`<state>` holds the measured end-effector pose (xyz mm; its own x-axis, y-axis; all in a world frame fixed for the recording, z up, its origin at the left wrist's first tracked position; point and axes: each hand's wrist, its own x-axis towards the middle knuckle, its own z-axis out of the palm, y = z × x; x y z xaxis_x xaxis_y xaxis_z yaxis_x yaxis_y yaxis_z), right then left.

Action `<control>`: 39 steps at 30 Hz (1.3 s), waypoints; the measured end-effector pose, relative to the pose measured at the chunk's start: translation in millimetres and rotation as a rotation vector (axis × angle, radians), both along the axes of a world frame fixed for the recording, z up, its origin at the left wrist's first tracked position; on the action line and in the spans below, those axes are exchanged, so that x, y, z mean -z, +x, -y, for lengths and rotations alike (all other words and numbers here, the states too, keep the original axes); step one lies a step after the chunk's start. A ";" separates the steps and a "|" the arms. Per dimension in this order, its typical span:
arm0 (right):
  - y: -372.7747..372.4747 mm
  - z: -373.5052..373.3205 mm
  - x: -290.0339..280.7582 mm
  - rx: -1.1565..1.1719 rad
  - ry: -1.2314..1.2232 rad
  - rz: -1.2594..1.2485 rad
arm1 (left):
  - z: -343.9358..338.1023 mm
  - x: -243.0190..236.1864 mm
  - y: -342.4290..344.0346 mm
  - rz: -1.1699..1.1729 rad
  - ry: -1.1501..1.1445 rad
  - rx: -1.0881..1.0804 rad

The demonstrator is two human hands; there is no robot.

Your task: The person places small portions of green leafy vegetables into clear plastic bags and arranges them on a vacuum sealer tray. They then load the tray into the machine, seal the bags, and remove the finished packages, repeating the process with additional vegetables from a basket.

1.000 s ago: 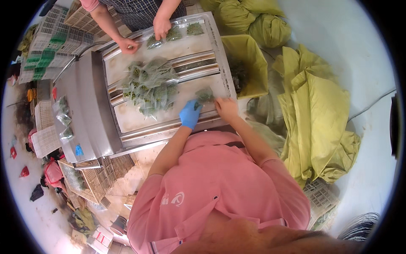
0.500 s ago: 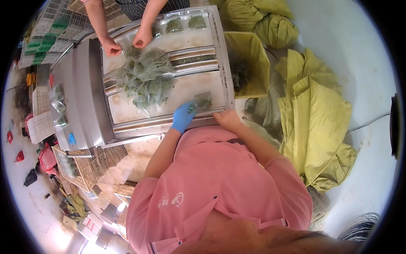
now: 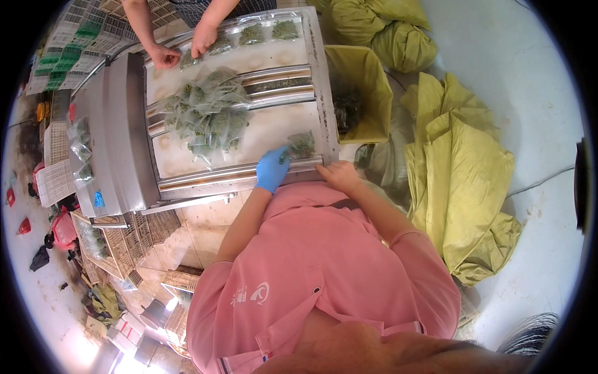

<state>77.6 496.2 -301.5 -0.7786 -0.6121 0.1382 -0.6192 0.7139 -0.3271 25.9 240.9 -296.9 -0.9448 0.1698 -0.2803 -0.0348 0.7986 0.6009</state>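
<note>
My left hand (image 3: 273, 169), in a blue glove, is at the near edge of the white work surface (image 3: 261, 134). Its fingers are closed at the left end of a clear bag of green leaves (image 3: 301, 144), which lies flat by the near right corner. My right hand (image 3: 340, 176) is bare. Its fingers are curled at the metal bar (image 3: 249, 177) just below that bag, and whatever they pinch is too small to make out. Left of the bag lies a heap of filled clear bags of greens (image 3: 205, 112).
Across the machine, a person's hands (image 3: 182, 56) handle a bag beside several laid in a row (image 3: 251, 34). A steel lid (image 3: 118, 134) stands at the left. To the right are a yellow bin (image 3: 377, 106) and yellow cloth sheets (image 3: 461, 187). Woven crates (image 3: 121, 249) sit below left.
The other person's right hand has moved left and down, and the small bag under it now lies flatter. My hands stay by the same bag. The whole view has shifted slightly.
</note>
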 end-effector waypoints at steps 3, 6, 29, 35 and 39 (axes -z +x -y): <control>-3.8 2.3 -2.2 0.007 -0.022 0.046 | 0.9 1.7 3.7 -0.035 -0.031 0.018; -24.4 16.6 -37.2 0.141 -0.109 0.132 | 7.8 3.3 9.0 -0.192 -0.020 0.032; -118.5 120.7 -54.2 0.490 -0.863 1.222 | 241.7 -13.1 244.9 0.189 -0.684 -0.330; -152.6 183.3 -39.2 0.554 -0.851 1.411 | 236.1 -51.3 204.2 0.205 -0.581 -0.634; -156.8 187.9 -39.9 0.545 -1.182 1.528 | 232.9 -35.2 189.6 0.073 -0.554 -0.638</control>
<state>-79.2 308.2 -261.6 -0.6599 -0.4363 -0.6117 0.7384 -0.2261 -0.6354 215.4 8.0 -261.7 -0.7894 -0.5693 -0.2297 -0.6020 0.7912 0.1076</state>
